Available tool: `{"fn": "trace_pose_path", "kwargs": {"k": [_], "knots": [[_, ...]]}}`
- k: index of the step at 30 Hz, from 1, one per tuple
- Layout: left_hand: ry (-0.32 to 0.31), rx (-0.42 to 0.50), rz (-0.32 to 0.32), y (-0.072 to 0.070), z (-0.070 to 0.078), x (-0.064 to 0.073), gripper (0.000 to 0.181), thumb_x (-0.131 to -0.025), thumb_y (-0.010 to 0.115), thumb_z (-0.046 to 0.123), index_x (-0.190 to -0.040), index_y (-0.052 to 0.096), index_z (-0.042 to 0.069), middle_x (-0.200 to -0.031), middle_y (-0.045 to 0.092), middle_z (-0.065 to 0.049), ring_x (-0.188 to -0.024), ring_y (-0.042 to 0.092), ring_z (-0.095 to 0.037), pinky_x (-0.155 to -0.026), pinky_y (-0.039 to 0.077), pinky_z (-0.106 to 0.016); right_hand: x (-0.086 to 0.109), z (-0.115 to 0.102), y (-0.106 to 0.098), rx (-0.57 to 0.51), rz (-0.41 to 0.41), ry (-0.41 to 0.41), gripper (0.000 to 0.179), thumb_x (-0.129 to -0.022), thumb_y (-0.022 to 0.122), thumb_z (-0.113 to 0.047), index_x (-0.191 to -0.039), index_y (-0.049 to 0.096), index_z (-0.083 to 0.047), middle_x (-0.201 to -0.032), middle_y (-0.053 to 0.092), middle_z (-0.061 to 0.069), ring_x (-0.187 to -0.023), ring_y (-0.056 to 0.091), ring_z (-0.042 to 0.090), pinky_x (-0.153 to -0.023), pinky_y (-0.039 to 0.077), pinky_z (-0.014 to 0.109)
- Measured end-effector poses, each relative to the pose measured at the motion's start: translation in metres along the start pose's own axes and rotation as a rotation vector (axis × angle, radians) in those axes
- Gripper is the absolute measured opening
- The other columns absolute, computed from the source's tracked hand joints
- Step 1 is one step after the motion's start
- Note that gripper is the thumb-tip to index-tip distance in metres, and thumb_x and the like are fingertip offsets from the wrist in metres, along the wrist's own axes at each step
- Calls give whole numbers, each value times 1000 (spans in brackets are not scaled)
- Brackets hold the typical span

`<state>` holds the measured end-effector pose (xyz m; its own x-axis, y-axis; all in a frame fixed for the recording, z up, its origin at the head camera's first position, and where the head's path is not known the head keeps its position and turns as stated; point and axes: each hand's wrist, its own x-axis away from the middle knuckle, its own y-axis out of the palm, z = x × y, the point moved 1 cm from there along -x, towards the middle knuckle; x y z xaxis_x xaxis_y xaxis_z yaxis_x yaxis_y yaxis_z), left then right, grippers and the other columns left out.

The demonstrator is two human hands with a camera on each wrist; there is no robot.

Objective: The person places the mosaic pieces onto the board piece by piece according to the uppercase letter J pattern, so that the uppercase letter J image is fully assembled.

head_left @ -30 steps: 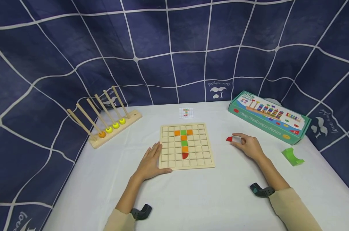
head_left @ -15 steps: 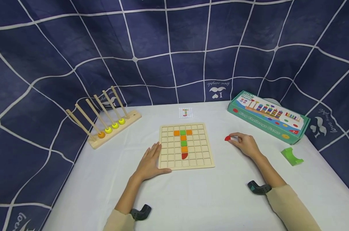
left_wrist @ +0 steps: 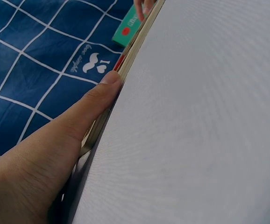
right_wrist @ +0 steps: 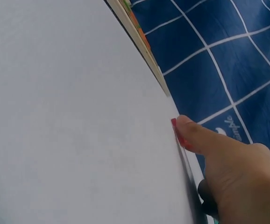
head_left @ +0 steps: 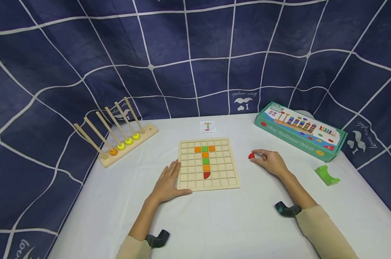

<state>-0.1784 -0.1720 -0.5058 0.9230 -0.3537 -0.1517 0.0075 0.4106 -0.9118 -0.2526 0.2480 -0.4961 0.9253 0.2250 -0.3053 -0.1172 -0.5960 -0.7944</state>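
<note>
In the head view a wooden grid board point(head_left: 221, 169) lies mid-table, with orange and green square tiles and one red quarter-round tile point(head_left: 207, 175) forming a T-like shape with its foot in red. My left hand point(head_left: 168, 182) rests along the board's left edge, fingers straight, thumb at the near-left corner. To the right of the board, my right hand point(head_left: 271, 162) pinches another red rounded tile point(head_left: 251, 155) between thumb and fingers, close over the table. That tile also shows at the thumb tip in the right wrist view, partly hidden by the hand.
A small pattern card point(head_left: 208, 126) lies behind the board. At the left stands a wooden peg rack point(head_left: 130, 145) with several beads. A green game box point(head_left: 300, 131) is at the back right, a green curved block point(head_left: 327, 176) in front of it.
My right hand has slid a little to the left with the red rounded tile, nearer the board. My left hand has stayed at the board's edge.
</note>
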Motion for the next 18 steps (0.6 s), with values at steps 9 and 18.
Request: {"fn": "trace_pose_path", "kwargs": {"k": [9, 18], "knots": [[-2, 5, -4, 0, 0, 1, 123, -61, 52, 84, -147, 18, 3, -153, 13, -10, -140, 9, -22, -112, 5, -39, -2, -13, 9, 27, -4, -34, 42, -77, 74, -39, -107, 70, -10, -48, 35, -7, -43, 28, 9, -41, 21, 25], [-7, 6, -11, 0, -1, 0, 124, -60, 51, 85, -147, 17, 4, -153, 13, -9, -140, 8, -22, -112, 4, -37, 1, -4, -3, -9, -27, -18, 35, -79, 73, -33, -105, 70, -10, -48, 34, -7, -45, 29, 9, -43, 23, 25]]}}
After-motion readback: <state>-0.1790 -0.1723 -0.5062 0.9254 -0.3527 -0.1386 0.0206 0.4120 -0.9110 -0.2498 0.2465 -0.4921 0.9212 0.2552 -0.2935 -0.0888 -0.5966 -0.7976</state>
